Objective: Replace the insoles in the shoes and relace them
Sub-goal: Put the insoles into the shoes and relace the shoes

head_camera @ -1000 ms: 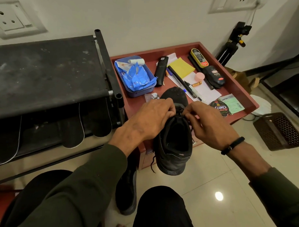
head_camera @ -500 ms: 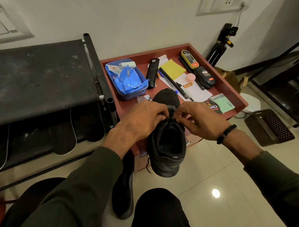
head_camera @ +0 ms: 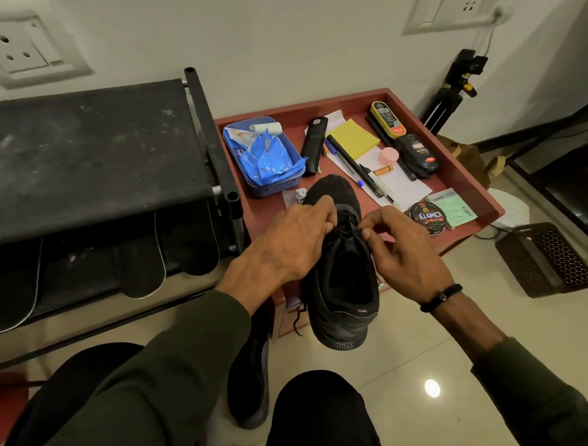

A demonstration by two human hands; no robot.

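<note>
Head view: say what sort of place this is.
Probably a home shoe-care corner: a black shoe rack against the wall, a Cherry shoe polish tin on a red tray table, tiled floor.

Black shoe (head_camera: pixel 342 275), red-brown tray (head_camera: pixel 469 183), blue tub (head_camera: pixel 274 188) (wipes inside), yellow notepad (head_camera: pixel 355 139)

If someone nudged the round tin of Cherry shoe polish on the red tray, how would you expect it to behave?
The Cherry polish tin lies flat and low, so it would probably slide, not tip or roll. Its glossy lid suggests rigid metal, likely slippery to pinch. It overlaps the green card, which might shift with it.
</note>
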